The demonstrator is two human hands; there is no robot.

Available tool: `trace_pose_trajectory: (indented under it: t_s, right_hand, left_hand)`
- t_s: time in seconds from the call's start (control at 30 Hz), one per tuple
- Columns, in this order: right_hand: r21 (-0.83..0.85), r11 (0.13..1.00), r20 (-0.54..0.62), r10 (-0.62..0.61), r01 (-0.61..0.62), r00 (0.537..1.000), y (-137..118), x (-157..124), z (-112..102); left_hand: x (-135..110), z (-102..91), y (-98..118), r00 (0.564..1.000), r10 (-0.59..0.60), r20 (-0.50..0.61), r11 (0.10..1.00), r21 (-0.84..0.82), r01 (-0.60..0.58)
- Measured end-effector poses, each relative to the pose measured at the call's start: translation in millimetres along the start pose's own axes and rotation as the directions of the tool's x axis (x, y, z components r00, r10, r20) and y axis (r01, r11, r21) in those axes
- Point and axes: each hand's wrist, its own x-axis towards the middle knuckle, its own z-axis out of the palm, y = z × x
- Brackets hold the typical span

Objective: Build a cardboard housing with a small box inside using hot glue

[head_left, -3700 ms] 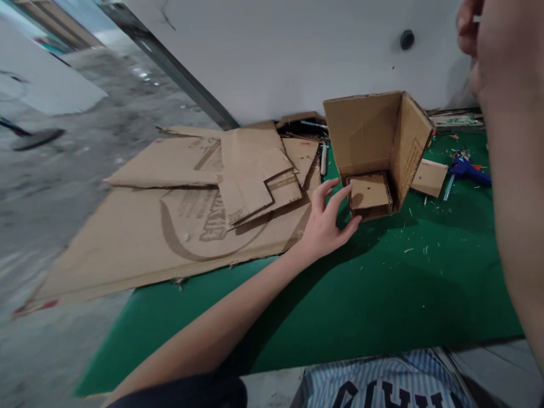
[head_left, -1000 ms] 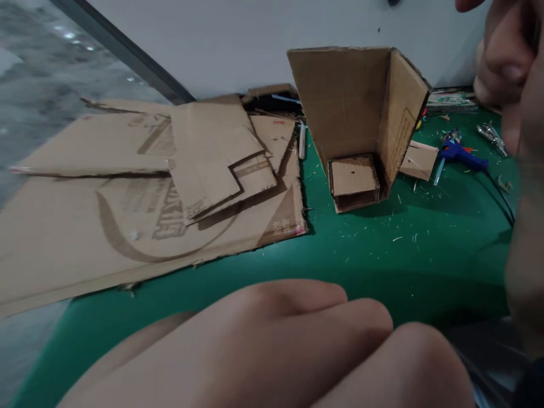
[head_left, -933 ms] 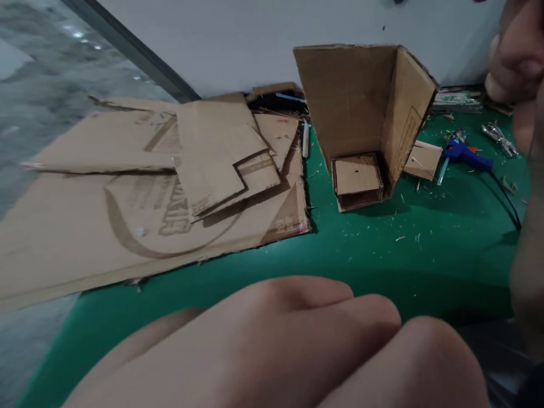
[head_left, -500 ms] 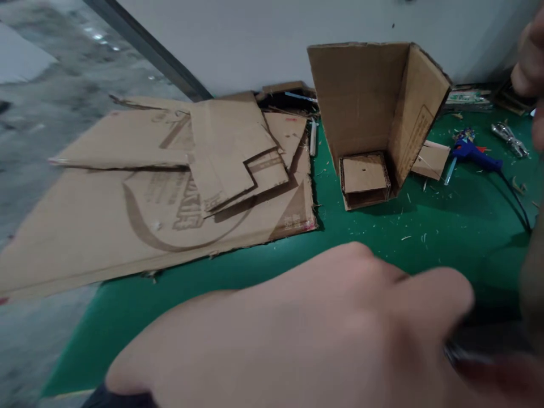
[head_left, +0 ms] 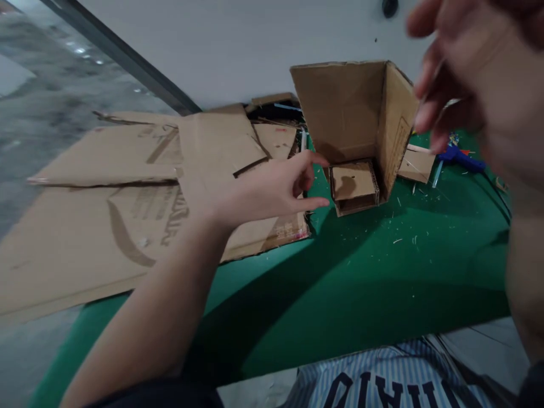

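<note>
A small cardboard structure (head_left: 344,107) stands on the green tabletop, with two tall walls meeting at a corner. A low cardboard box (head_left: 355,181) with a dark hole in its top sits at their foot. My left hand (head_left: 272,187) reaches in from the left, thumb and forefinger spread, fingertips at the left edge of the low box. It holds nothing visible. My right hand (head_left: 480,85), blurred, is raised at upper right in front of the right wall, fingers bent. A faint thin line shows at its fingertips; what it is cannot be made out.
Large flattened cardboard sheets (head_left: 85,238) cover the table's left side. A blue glue gun (head_left: 463,158) lies at right beside a cardboard piece (head_left: 416,164). Scraps dot the green tabletop (head_left: 361,294). A pale wall (head_left: 238,51) rises behind.
My left hand has moved away from the camera to the low box, with its fingers now apart. My right hand has come further into view at upper right. The view has shifted slightly.
</note>
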Motion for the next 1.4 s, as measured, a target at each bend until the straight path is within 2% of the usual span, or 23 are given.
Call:
trace_pose_trajectory:
  t_s: [0.03, 0.1, 0.17, 0.2, 0.27, 0.37, 0.47, 0.7, 0.93, 1.17, 1.3, 1.4]
  right_hand:
    - [-0.11, 0.982, 0.078, -0.144, 0.152, 0.987, -2.1, -2.8, 6.9]
    - [-0.24, 0.896, 0.232, -0.321, 0.374, 0.918, 1.4, -4.7, 21.3]
    - [-0.206, 0.881, 0.279, -0.364, 0.426, 0.889, 12.2, -2.3, 37.3]
    - [-0.146, 0.89, 0.303, -0.376, 0.432, 0.876, 18.6, 0.0, 45.7]
    - [-0.074, 0.917, 0.299, -0.354, 0.391, 0.886, 30.2, 6.2, 62.4]
    - [-0.137, 0.921, 0.309, -0.309, 0.364, 0.899, 40.9, 17.7, 81.9]
    - [-0.156, 0.918, 0.31, -0.306, 0.365, 0.9, 46.7, 27.7, 91.4]
    - [-0.082, 0.933, 0.289, -0.313, 0.35, 0.905, 53.0, 33.1, 91.1]
    - [-0.136, 0.938, 0.336, -0.261, 0.32, 0.905, 55.2, 34.8, 90.9]
    - [-0.155, 0.916, 0.36, -0.297, 0.371, 0.884, 61.5, 34.2, 96.2]
    - [-0.204, 0.88, 0.403, -0.324, 0.429, 0.856, 62.8, 32.2, 100.3]
    - [-0.266, 0.87, 0.457, -0.265, 0.414, 0.849, 63.7, 30.7, 101.1]
  left_hand:
    - [4.4, 3.0, -4.1, 1.0, 0.005, 0.002, 1.0, -0.016, -0.005]
    - [13.5, 10.3, -11.4, 1.0, 0.012, 0.006, 0.998, -0.056, -0.012]
    - [20.1, 17.8, -16.8, 1.0, 0.025, -0.004, 0.996, -0.091, -0.025]
    - [22.0, 20.9, -18.5, 0.999, 0.033, -0.012, 0.994, -0.101, -0.034]
    - [23.3, 24.8, -20.2, 0.998, 0.054, -0.022, 0.992, -0.113, -0.056]
    - [22.7, 26.0, -20.9, 0.998, 0.069, -0.006, 0.987, -0.143, -0.069]
    - [24.0, 26.2, -23.6, 0.997, 0.076, 0.002, 0.981, -0.182, -0.074]
    - [29.0, 29.8, -28.9, 0.998, 0.068, 0.0, 0.972, -0.223, -0.066]
    - [28.3, 32.0, -27.0, 0.993, 0.108, -0.043, 0.964, -0.239, -0.116]
    - [28.1, 32.8, -24.9, 0.992, 0.115, -0.055, 0.97, -0.209, -0.124]
    - [28.0, 34.0, -24.0, 0.996, 0.079, -0.051, 0.985, -0.148, -0.086]
    - [24.7, 33.2, -20.4, 0.998, 0.048, -0.049, 0.997, -0.051, -0.051]
